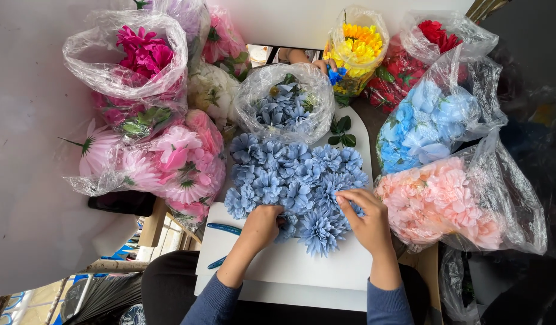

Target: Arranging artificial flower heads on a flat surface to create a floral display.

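White worktop (290,265) carries the blue flower cluster (296,180), bagged flowers all round; left hand (260,225) grip closed on a bloom at its near edge, right hand (365,219) pinching another, likely mid-arranging, needing careful tight placement next.

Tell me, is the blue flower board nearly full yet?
About halfway. Done: blue flowers crowd the far part of the white board. In hand: the left hand and right hand press on flowers at the cluster's near edge. Left: the near part of the board is bare, and more blue flowers wait in the clear bag behind.
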